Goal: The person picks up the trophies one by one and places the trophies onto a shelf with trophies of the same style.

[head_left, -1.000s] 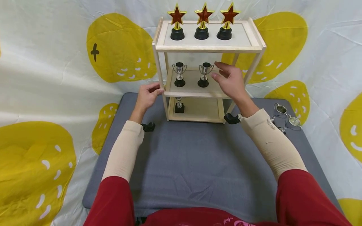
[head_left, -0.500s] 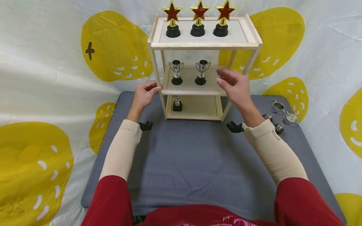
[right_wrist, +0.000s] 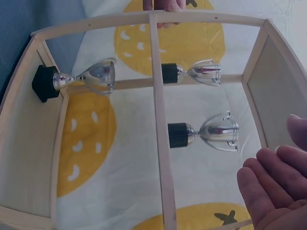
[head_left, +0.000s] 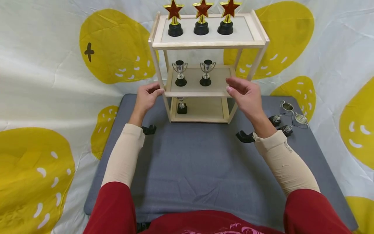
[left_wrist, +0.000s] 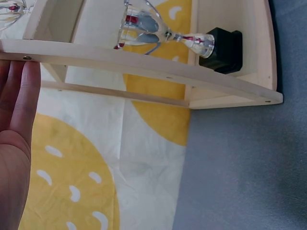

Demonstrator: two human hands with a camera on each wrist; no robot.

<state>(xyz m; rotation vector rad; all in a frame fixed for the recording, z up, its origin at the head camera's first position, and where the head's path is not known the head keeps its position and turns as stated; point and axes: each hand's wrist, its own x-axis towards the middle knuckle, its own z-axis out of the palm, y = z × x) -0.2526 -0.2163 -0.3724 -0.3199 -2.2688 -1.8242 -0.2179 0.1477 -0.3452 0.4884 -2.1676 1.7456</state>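
Observation:
A pale wooden three-tier shelf (head_left: 208, 45) stands at the back of the grey table. My left hand (head_left: 146, 99) grips its left front post (left_wrist: 144, 66) between thumb and fingers at middle-tier height. Fingers loosely bent and holding nothing, my right hand (head_left: 246, 96) hovers in front of the middle tier's right end. Two silver cup trophies (head_left: 206, 72) with black bases stand upright side by side on that tier, left and centre. Another silver cup trophy (right_wrist: 98, 76) stands on the bottom tier's left side, its top hidden in the head view.
Three gold-and-red star trophies (head_left: 201, 19) stand in a row on the top tier. Two more silver cup trophies (head_left: 293, 122) lie on their sides on the table (head_left: 193, 162) at right. Behind hangs a white cloth (head_left: 43, 81) with yellow shapes.
My right hand has drawn back from the centre cup trophy, downward and to the right. My left hand keeps its grip on the post, and the head view has shifted slightly.

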